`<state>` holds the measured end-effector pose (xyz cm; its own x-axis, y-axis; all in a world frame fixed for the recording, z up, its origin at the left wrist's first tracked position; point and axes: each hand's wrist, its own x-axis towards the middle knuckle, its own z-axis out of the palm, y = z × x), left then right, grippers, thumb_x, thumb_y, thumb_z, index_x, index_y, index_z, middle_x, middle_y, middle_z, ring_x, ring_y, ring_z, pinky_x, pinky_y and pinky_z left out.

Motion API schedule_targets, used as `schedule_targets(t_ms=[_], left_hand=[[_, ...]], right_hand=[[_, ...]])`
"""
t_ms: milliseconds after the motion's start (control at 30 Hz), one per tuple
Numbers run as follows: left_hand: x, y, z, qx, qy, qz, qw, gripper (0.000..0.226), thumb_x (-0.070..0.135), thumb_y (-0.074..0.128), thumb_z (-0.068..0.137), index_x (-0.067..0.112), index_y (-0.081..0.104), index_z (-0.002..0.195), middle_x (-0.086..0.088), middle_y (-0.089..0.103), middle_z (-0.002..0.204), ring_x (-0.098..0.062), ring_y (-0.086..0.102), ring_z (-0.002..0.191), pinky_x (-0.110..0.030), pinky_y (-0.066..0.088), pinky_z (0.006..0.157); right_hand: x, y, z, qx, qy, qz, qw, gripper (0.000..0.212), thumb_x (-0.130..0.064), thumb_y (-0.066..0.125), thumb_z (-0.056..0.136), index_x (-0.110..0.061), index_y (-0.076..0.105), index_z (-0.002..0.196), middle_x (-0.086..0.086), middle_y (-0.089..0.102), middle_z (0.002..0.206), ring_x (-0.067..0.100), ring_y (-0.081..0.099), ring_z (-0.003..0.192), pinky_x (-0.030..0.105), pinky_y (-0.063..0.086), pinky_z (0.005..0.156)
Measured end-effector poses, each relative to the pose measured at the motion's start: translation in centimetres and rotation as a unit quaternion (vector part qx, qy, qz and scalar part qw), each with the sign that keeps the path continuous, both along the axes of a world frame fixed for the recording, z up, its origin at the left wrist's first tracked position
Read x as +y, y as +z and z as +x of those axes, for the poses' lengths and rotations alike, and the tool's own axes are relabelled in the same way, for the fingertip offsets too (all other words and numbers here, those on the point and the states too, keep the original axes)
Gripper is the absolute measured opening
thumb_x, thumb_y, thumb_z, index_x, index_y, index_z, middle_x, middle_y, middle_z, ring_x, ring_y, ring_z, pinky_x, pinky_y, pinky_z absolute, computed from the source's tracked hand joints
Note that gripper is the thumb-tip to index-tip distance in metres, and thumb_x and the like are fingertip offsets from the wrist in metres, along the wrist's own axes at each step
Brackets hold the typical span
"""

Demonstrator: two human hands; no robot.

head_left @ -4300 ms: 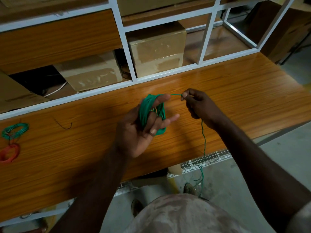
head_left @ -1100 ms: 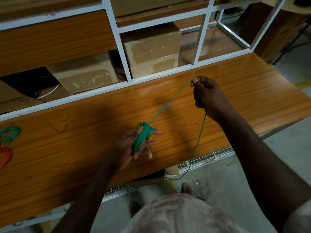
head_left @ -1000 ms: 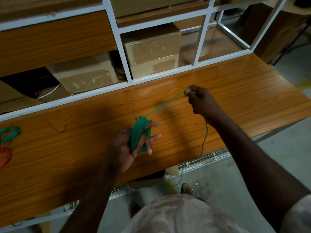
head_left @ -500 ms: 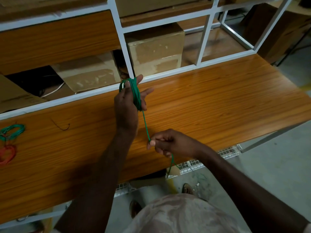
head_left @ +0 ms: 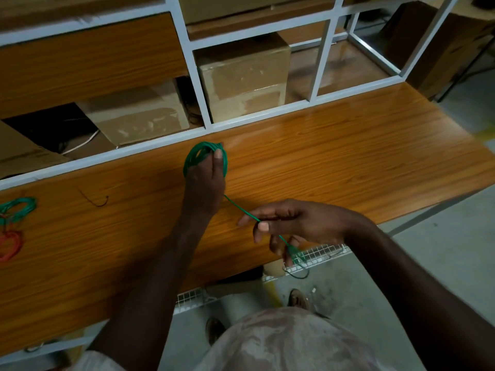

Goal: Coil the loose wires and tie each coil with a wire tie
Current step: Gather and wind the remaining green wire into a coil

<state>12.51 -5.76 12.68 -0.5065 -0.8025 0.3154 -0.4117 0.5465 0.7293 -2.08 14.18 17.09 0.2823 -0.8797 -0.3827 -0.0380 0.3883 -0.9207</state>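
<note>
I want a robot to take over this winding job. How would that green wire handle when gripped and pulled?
The green wire probably bends easily: it is looped tightly around the left hand. It likely pulls straight under tension, as toward the right hand. Its free tail droops, so seemingly floppy.

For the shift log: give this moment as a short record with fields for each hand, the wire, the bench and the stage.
left hand: over the bench, fingers through the green coil
right hand: nearer the bench's front edge, pinching the loose wire
wire: runs taut from coil to right hand, the tail hanging past the edge
bench: green bundle and red bundle at far left, a thin dark wire piece near them
stage: coil being wound, no tie seen on it
</note>
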Motion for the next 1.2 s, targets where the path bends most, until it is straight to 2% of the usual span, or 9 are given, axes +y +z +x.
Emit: schedule_targets(t_ms=[100, 200, 300, 367, 467, 633, 800, 1067, 1200], left_hand=[[-1.7, 0.7, 0.8, 0.005, 0.04, 0.005, 0.999, 0.05, 0.05, 0.031, 0.113, 0.014, 0.062, 0.098, -0.017, 0.072, 0.087, -0.026, 0.067, 0.06, -0.054, 0.054, 0.05], [-2.6, 1.0, 1.3, 0.009, 0.051, -0.003, 0.999, 0.049, 0.045, 0.033, 0.115, 0.008, 0.064, 0.102, -0.016, 0.074, 0.089, -0.02, 0.068, 0.06, -0.051, 0.056, 0.051], [-2.6, 0.9, 1.4, -0.001, 0.053, -0.01, 0.999, 0.047, 0.043, 0.034, 0.116, 0.009, 0.064, 0.101, -0.015, 0.073, 0.087, -0.019, 0.068, 0.06, -0.049, 0.057, 0.051], [-2.6, 0.5, 1.3, -0.008, 0.056, -0.014, 0.998, 0.049, 0.046, 0.033, 0.114, 0.011, 0.063, 0.098, -0.014, 0.071, 0.084, -0.023, 0.067, 0.061, -0.052, 0.055, 0.052], [-2.8, 0.0, 1.5, -0.017, 0.054, -0.014, 0.998, 0.05, 0.047, 0.033, 0.114, 0.011, 0.061, 0.094, -0.013, 0.067, 0.076, -0.027, 0.066, 0.061, -0.054, 0.054, 0.053], [-2.7, -1.1, 1.8, -0.039, 0.043, -0.003, 0.998, 0.048, 0.042, 0.036, 0.116, 0.011, 0.06, 0.088, -0.013, 0.062, 0.072, -0.029, 0.064, 0.062, -0.056, 0.053, 0.055], [-2.6, -2.7, 2.1, -0.07, 0.031, 0.025, 0.997, 0.055, 0.049, 0.032, 0.114, 0.011, 0.063, 0.089, -0.013, 0.064, 0.071, -0.029, 0.066, 0.062, -0.057, 0.053, 0.057], [-1.6, -4.1, 1.6, -0.149, 0.015, 0.049, 0.988, 0.05, 0.037, 0.037, 0.117, 0.007, 0.063, 0.086, -0.009, 0.059, 0.069, -0.027, 0.059, 0.063, -0.045, 0.045, 0.061], [-0.9, -5.2, 2.2, -0.2, -0.046, 0.072, 0.976, 0.054, 0.04, 0.034, 0.116, 0.006, 0.063, 0.084, -0.012, 0.063, 0.072, -0.034, 0.063, 0.072, -0.051, 0.05, 0.071]], right_hand=[[0.6, -1.3, -0.4, 0.04, 0.021, 0.077, 0.996, 0.043, -0.034, 0.056, 0.111, -0.032, 0.051, 0.154, 0.025, 0.07, 0.117, 0.037, 0.071, 0.088, 0.054, 0.057, 0.082], [0.3, -2.2, -0.7, 0.05, -0.004, -0.003, 0.999, 0.027, -0.016, 0.055, 0.112, -0.005, 0.069, 0.132, 0.022, 0.077, 0.107, 0.025, 0.073, 0.098, 0.034, 0.056, 0.09], [0.0, -2.2, -1.0, -0.041, -0.07, -0.057, 0.995, 0.024, 0.001, 0.056, 0.107, 0.009, 0.07, 0.125, 0.021, 0.076, 0.119, 0.033, 0.073, 0.112, 0.041, 0.055, 0.105], [-0.2, -1.5, -1.1, -0.13, -0.095, -0.039, 0.986, 0.031, 0.003, 0.052, 0.107, 0.011, 0.062, 0.135, 0.022, 0.071, 0.121, 0.026, 0.072, 0.085, 0.041, 0.062, 0.085], [-0.3, -0.8, -1.4, -0.154, -0.127, -0.003, 0.98, 0.039, -0.019, 0.048, 0.113, 0.003, 0.062, 0.141, 0.022, 0.067, 0.114, 0.009, 0.042, 0.049, 0.023, 0.033, 0.042], [-0.5, -0.7, -2.4, -0.187, -0.162, 0.04, 0.968, 0.077, -0.061, 0.031, 0.109, 0.0, 0.064, 0.142, 0.011, 0.061, 0.095, 0.013, 0.043, 0.06, 0.028, 0.025, 0.053], [-0.3, -0.4, -2.7, -0.186, -0.203, -0.022, 0.961, 0.069, -0.056, 0.041, 0.108, -0.002, 0.063, 0.144, 0.014, 0.056, 0.077, 0.024, 0.048, 0.07, 0.036, 0.036, 0.067], [-0.2, 1.0, -3.2, 0.048, -0.209, -0.12, 0.969, 0.038, -0.032, 0.056, 0.107, -0.014, 0.066, 0.14, 0.004, 0.036, 0.066, 0.02, 0.026, 0.055, 0.038, 0.02, 0.052], [-0.8, 3.5, -5.5, 0.324, -0.227, -0.24, 0.887, 0.03, -0.024, 0.047, 0.115, -0.019, 0.064, 0.139, -0.016, 0.057, 0.07, 0.004, 0.047, 0.056, 0.022, 0.037, 0.054]])
